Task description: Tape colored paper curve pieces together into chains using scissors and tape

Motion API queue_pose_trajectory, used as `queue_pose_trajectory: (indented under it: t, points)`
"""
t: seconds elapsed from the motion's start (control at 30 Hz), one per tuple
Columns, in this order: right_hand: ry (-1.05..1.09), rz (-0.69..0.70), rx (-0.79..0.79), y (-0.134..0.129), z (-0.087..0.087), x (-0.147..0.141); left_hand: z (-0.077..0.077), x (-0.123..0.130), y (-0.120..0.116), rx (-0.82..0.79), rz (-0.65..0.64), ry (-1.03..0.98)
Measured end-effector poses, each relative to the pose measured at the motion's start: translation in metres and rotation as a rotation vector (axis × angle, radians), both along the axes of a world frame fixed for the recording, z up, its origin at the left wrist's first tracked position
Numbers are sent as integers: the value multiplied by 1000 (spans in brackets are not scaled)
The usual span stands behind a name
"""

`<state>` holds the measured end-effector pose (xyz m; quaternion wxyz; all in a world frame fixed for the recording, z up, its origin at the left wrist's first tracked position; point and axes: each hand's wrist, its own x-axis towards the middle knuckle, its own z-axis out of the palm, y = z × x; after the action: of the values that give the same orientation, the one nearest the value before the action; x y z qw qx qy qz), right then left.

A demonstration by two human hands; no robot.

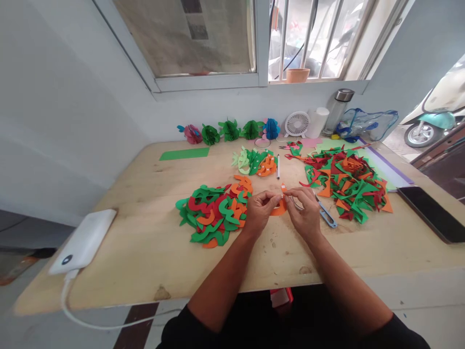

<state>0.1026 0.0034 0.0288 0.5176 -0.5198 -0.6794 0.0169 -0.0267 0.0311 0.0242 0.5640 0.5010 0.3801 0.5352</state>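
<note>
An orange paper cut-out is between my hands over the middle of the table, with small white patches near its upper end. My left hand pinches its left side with thumb and forefinger. On the other side, my right hand has its fingertips closed at the cut-out's upper right edge. Whether a tiny white bit is also in the fingertips is too small to tell. A blue utility knife lies just right of my right hand. Left of my left hand is a pile of curved green, red and orange cut-outs.
Paper scraps are heaped on the right beside a black phone. A marker lies by cut-outs with white patches. Folded paper figures, a small fan and a bottle line the back. A white power bank is at left.
</note>
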Motion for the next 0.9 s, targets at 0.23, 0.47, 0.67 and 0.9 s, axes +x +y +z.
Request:
queue_pose_trajectory:
  t: [0.23, 0.47, 0.67, 0.9]
  points:
    - [16, 19, -18, 0, 1, 0, -6, 0, 0, 61, -14, 37]
    - [37, -18, -60, 2, -2, 0, -4, 0, -2, 106, -10, 85]
    - [116, -33, -97, 3, -5, 2, -8, 0, 1, 19, 73, 26]
    - [287, 101, -286, 7, -6, 4, -16, 0, 6, 85, 142, 23]
